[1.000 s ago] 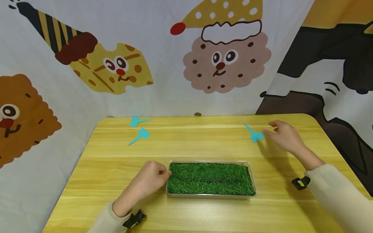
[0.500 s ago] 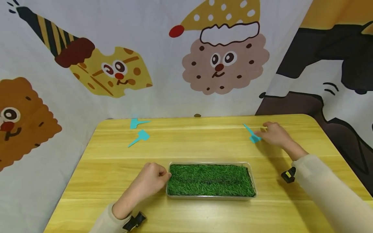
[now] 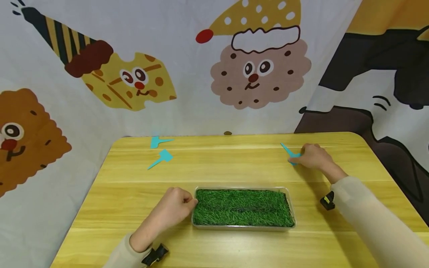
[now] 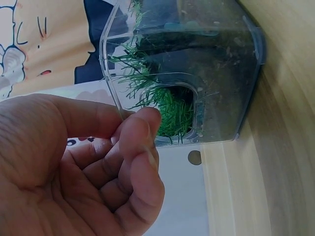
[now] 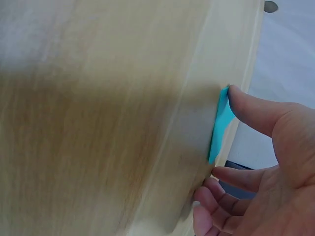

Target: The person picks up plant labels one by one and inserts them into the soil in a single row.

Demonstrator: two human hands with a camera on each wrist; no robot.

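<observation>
My left hand [image 3: 172, 206] pinches the rim of a clear plastic box [image 4: 226, 88] at its left end, thumb and forefinger meeting there and the other fingers curled in. Green artificial grass [image 3: 241, 203] fills the box; through a rounded opening in the end wall, blades poke out in the left wrist view. At the back right, my right hand [image 3: 314, 156] holds a teal T-shaped plant label [image 5: 222, 120] between thumb and forefinger, at opposite edges of its head. The label's pointed stem [image 3: 286, 148] extends toward the back left, close over the table.
Two more teal plant labels lie at the back left: one label [image 3: 155, 142] by the table's rear edge, another label [image 3: 165, 155] just in front. Behind the wooden table [image 3: 218, 163] hangs a white cloth [image 3: 194, 115] printed with cartoon food.
My right hand has moved left and down onto the label, its thumb and forefinger closing around the head. My left hand and the box keep their places.
</observation>
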